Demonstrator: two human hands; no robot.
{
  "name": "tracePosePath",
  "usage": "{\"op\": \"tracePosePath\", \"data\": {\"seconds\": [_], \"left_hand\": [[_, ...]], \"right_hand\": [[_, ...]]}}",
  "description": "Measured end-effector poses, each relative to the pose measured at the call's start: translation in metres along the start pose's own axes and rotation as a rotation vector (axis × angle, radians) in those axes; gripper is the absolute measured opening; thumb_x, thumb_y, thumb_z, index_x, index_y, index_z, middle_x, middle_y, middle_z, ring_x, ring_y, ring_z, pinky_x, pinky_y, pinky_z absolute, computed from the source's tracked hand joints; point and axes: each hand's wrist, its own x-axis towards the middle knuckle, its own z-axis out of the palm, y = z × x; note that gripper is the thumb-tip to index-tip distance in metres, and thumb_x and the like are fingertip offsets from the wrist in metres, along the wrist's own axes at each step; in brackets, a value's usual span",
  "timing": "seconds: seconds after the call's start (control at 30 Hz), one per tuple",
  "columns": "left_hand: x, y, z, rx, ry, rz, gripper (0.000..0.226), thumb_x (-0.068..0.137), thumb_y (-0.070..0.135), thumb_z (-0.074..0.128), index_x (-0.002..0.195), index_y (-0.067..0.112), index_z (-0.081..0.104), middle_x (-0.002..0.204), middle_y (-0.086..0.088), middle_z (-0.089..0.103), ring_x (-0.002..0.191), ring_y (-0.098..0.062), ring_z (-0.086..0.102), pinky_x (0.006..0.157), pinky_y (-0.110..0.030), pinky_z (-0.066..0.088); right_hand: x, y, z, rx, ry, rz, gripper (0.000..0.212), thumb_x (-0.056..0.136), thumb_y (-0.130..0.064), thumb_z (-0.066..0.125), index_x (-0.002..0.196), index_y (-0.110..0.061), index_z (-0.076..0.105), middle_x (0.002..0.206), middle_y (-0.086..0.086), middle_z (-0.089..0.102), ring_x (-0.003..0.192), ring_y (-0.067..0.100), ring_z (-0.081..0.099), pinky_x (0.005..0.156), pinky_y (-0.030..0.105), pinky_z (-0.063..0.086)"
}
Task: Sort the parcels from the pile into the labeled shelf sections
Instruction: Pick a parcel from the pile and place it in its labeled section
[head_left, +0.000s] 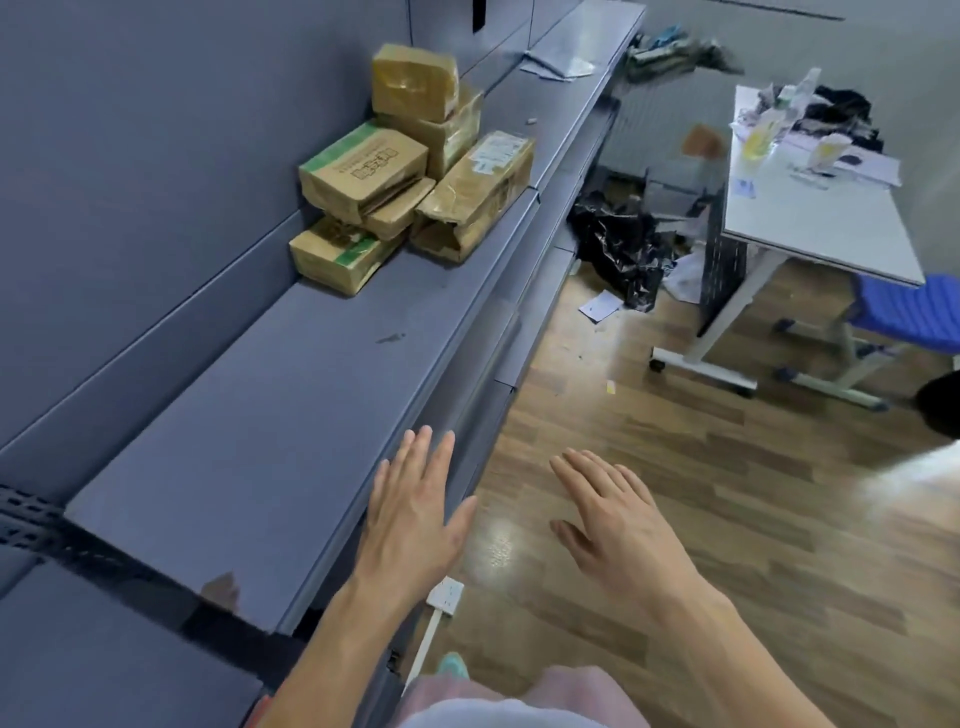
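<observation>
A pile of brown taped cardboard parcels (410, 171) is stacked on the grey metal shelf (270, 395), up the shelf from me. One parcel with a white label (475, 195) leans at the pile's right side. My left hand (413, 512) hovers flat over the shelf's front edge, fingers spread, holding nothing. My right hand (613, 517) is out over the wooden floor beside it, also spread and empty. Both hands are well short of the pile. No shelf labels are readable.
Lower shelf tiers (530, 291) step out toward the wooden floor (701, 493). A white table (810, 208) with clutter, a blue chair (909, 306), a black plastic bag (618, 244) and scattered papers lie to the right. A white power strip (444, 597) lies by my feet.
</observation>
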Motion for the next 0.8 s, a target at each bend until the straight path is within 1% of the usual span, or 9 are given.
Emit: {"op": "tracePosePath", "data": {"seconds": [0.1,0.3,0.5,0.63,0.7,0.8], "left_hand": [[0.028,0.0,-0.004,0.003,0.011,-0.02,0.075,0.107,0.05,0.037,0.165,0.028,-0.005,0.172,0.004,-0.013,0.156,-0.011,-0.02,0.126,-0.035,-0.012],[0.087,0.011,0.002,0.001,0.03,-0.102,0.074,0.107,0.049,0.038,0.165,0.028,-0.005,0.172,0.004,-0.014,0.156,-0.01,-0.021,0.125,-0.034,-0.012],[0.161,0.055,0.017,0.004,0.105,-0.188,0.075,0.107,0.05,0.039,0.165,0.028,-0.004,0.172,0.004,-0.012,0.156,-0.011,-0.021,0.123,-0.031,-0.013],[0.206,0.085,0.018,-0.003,0.165,-0.266,0.075,0.107,0.049,0.039,0.165,0.028,-0.003,0.173,0.004,-0.01,0.156,-0.011,-0.019,0.123,-0.032,-0.011],[0.22,0.092,0.016,-0.004,0.176,-0.301,0.075,0.107,0.048,0.04,0.165,0.027,-0.002,0.173,0.004,-0.009,0.157,-0.012,-0.019,0.125,-0.034,-0.008],[0.233,0.097,0.014,0.006,0.172,-0.358,0.074,0.107,0.047,0.04,0.165,0.027,-0.002,0.173,0.003,-0.01,0.157,-0.013,-0.018,0.126,-0.037,-0.006]], "right_hand": [[0.032,0.009,-0.001,0.012,-0.011,-0.037,0.067,0.103,-0.049,0.041,0.161,-0.03,0.015,0.168,-0.011,0.014,0.155,0.009,0.006,0.122,0.028,-0.004],[0.102,0.053,-0.01,0.024,-0.004,-0.111,0.068,0.102,-0.05,0.042,0.161,-0.032,0.015,0.167,-0.013,0.015,0.155,0.008,0.007,0.122,0.028,-0.004],[0.18,0.117,-0.032,0.015,-0.037,-0.218,0.067,0.102,-0.048,0.045,0.161,-0.028,0.022,0.166,-0.008,0.022,0.154,0.012,0.015,0.125,0.033,0.006],[0.231,0.159,-0.05,-0.015,-0.062,-0.319,0.067,0.102,-0.05,0.041,0.161,-0.029,0.017,0.167,-0.01,0.019,0.155,0.011,0.013,0.125,0.033,0.006],[0.253,0.171,-0.059,-0.017,-0.068,-0.354,0.067,0.102,-0.049,0.042,0.161,-0.028,0.018,0.167,-0.008,0.02,0.155,0.013,0.014,0.126,0.036,0.011],[0.281,0.18,-0.067,-0.012,-0.079,-0.386,0.067,0.102,-0.049,0.042,0.161,-0.029,0.017,0.168,-0.007,0.018,0.155,0.013,0.012,0.127,0.037,0.01]]}}
